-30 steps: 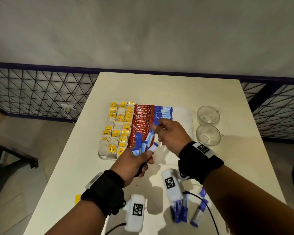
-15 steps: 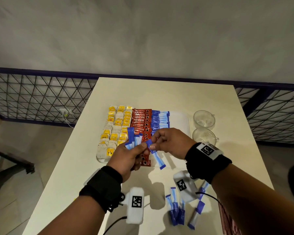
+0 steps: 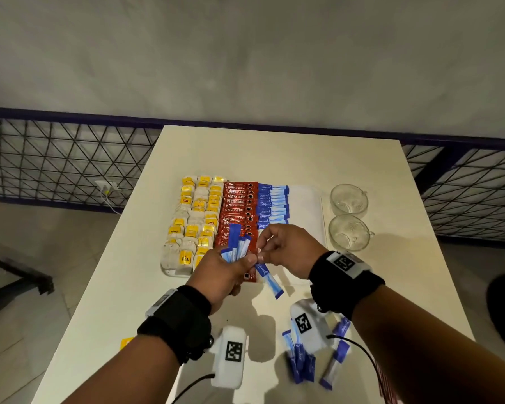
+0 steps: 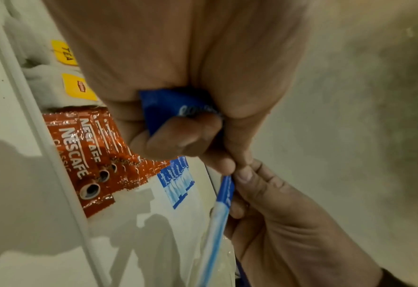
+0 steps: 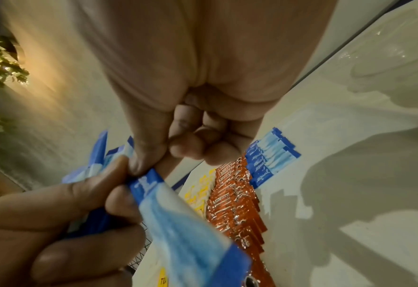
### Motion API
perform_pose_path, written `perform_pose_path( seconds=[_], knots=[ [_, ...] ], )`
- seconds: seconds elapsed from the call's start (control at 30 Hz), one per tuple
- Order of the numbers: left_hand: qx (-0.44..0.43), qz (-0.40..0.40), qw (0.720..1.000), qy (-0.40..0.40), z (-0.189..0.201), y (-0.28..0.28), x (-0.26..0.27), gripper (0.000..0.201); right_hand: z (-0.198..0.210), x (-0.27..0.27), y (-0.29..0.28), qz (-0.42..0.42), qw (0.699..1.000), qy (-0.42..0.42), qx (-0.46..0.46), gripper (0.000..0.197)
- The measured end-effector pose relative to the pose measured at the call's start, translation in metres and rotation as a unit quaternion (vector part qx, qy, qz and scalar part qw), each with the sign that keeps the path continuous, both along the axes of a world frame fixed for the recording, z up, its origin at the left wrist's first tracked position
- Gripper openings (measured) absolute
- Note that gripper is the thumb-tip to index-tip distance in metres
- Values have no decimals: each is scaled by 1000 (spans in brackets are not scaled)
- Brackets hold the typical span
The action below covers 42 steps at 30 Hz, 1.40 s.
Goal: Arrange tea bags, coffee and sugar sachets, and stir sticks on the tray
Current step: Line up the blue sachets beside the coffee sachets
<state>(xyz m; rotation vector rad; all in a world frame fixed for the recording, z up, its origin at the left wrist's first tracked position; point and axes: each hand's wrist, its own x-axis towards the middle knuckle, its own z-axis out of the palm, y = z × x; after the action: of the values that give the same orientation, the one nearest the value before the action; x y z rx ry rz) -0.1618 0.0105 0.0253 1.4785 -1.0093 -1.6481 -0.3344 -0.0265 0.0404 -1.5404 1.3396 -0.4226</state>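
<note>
The head view looks steeply down from above at the worktop [image 3: 274, 158] and tray [image 3: 306, 199]. Each wrist view looks along its palm, very near the fingers. All three share the tray's sachet rows.

Light was dim and warm-grey in all 3 views, falling from above and behind the person. The hands cast soft shadows forward onto the table [image 3: 274, 158] and tray [image 3: 305, 199] in the head view. Wide-angle bending curved the railing [image 3: 70, 158] and table edges. The coffee sachets [image 4: 92, 155] showed small glints of glare. In the right wrist view the held sachet [image 5: 190, 223] was smeared by blur, and a warm glow lit the wall [image 5: 43, 87] at left. Both wrist views stretched hard at their edges.
</note>
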Motion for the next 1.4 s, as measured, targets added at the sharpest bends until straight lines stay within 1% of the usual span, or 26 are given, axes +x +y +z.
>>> perform_pose_path(
  seconds=[0.07,0.17,0.23,0.27,0.33,0.47,0.6,0.67,0.73,0.83,0.9,0.97,1.03,1.13,1.27,1.4],
  knots=[
    [7,33,999,31,0,-1,-1,14,-1,-1,0,-17,1000,-16,4,17],
    [13,119,989,85,-3,-3,1,16,-2,-6,1,-42,998,-47,28,16],
    [20,157,981,113,-5,-2,0,13,-1,-9,2,-68,992,-94,53,8],
    [26,167,978,120,-6,-1,-2,11,-1,-10,3,-80,989,-113,54,9],
    [37,178,974,134,-6,1,-6,9,0,-11,3,-105,985,-132,46,12],
    [47,186,968,163,-5,1,-9,8,-2,-10,1,-164,966,-194,51,9],
    [50,190,968,158,-5,1,-12,9,-8,-8,2,-202,952,-222,60,9],
    [49,188,972,133,-7,1,-12,9,-14,-8,0,-212,946,-233,72,13],
    [53,188,976,99,-12,2,-5,9,-25,-12,-8,-256,935,-233,73,22],
    [55,193,977,70,-18,4,14,8,-48,-23,-26,-354,908,-210,73,34],
    [52,204,976,58,-22,5,26,9,-64,-29,-37,-385,904,-167,78,35],
    [49,210,975,47,-27,5,36,11,-80,-32,-46,-403,899,-142,93,35],
    [44,209,976,40,-28,6,42,12,-89,-36,-51,-408,899,-116,107,35],
    [41,207,977,25,-33,1,51,13,-102,-35,-56,-394,909,-69,118,34],
    [41,202,978,24,-37,-3,56,12,-105,-27,-59,-393,905,-100,124,34],
    [42,200,979,21,-40,-6,59,14,-105,-20,-62,-387,907,-94,135,35]
  ],
)
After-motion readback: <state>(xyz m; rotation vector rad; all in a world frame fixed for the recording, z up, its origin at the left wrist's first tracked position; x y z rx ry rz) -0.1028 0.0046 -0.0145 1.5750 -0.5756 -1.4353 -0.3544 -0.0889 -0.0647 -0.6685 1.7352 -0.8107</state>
